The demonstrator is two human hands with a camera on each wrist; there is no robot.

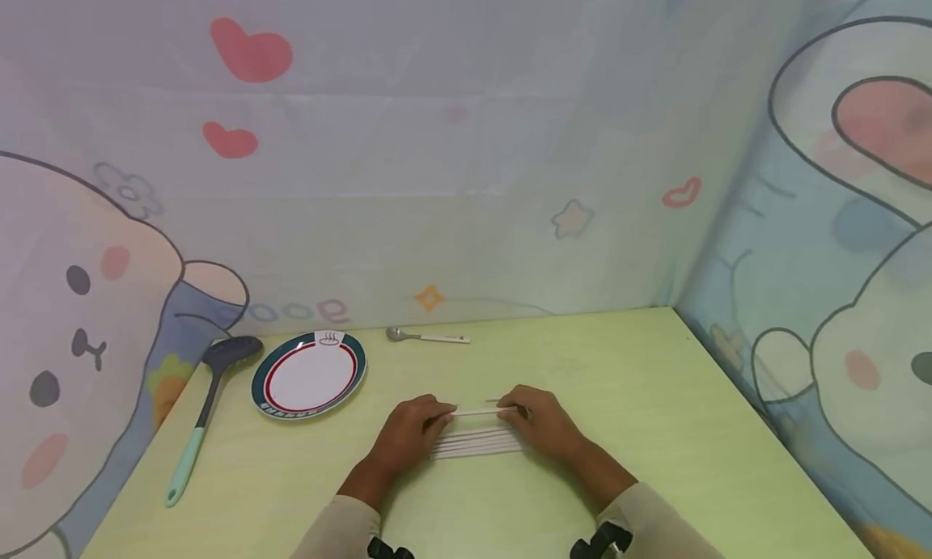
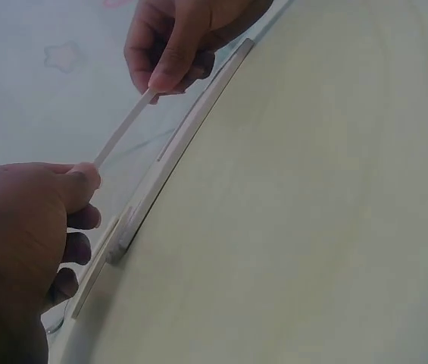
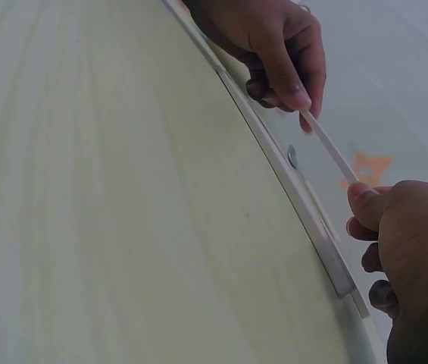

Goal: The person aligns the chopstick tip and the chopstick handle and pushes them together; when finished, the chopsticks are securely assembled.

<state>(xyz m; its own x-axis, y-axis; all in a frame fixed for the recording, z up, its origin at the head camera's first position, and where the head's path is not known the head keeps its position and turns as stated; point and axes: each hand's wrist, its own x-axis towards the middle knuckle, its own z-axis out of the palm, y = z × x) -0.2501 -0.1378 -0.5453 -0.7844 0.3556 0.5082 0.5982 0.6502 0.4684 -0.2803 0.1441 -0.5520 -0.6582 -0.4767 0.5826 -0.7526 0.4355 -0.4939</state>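
Note:
In the head view, my left hand (image 1: 411, 434) and right hand (image 1: 542, 421) pinch a thin white stick (image 1: 473, 412) between thumb and fingers, one at each end. The stick spans the gap between the hands, and both wrist views show it held above the table. Several similar white sticks (image 1: 476, 444) lie side by side on the table, just on the near side of it. From the left wrist, the row of sticks (image 2: 176, 152) appears nearly edge-on. Another thin pale stick (image 2: 96, 280) lies on the table beyond that row, partly hidden by my left fingers.
A white plate with a dark green rim (image 1: 359, 357) stands at the back left. Left of it lies a kitchen utensil with a dark head and mint handle (image 1: 188, 462). Near the back edge is a small spoon (image 1: 444, 339). A printed cloth (image 1: 437, 219) hangs behind the pale yellow table (image 1: 692, 446).

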